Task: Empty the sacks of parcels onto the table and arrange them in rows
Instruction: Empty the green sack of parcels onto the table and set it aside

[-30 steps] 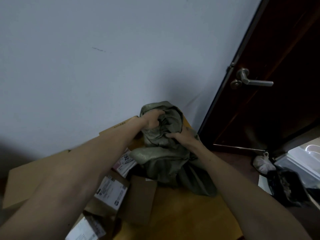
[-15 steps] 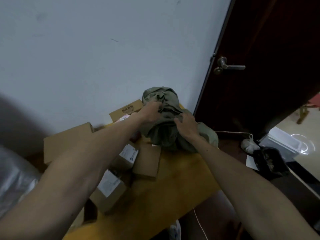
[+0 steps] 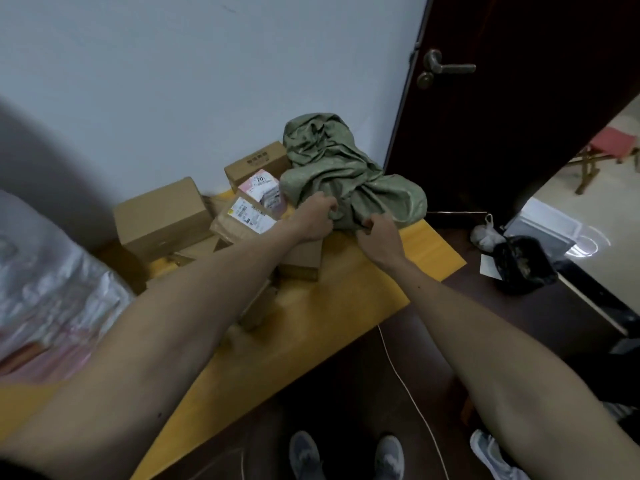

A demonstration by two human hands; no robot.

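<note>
Sack: 1 grey-green woven sack [image 3: 332, 168], crumpled and slack, heaped on the far right corner of the bench [image 3: 349, 306], close to the wall [image 3: 207, 81] and beside the door [image 3: 519, 133].
Sack axis: the heap runs from a bunched peak at the wall end down to a loose edge at the near side; a rounded bulge sticks out to the right, toward the door.
Sack look: dull sheen, deep folds and creases; its mouth cannot be made out.
Left hand [image 3: 313, 220]: curled into a fist round a fold at the sack's near edge, forearm passing over the parcels.
Right hand [image 3: 379, 235]: fingers curled under, pinching the sack's lower edge just right of the left hand.
Parcels: a large plain brown box [image 3: 162, 220] at the left; a printed brown box [image 3: 258, 164] at the wall, touching the sack; a pink and white packet [image 3: 265, 192] in front of it; a labelled brown parcel [image 3: 242, 220] beside the left wrist; a small brown box [image 3: 301, 259] under that wrist.
Bench: yellow wood top.
Floor: a black bag [image 3: 519, 268] near the door, a white cord [image 3: 408, 393].
</note>
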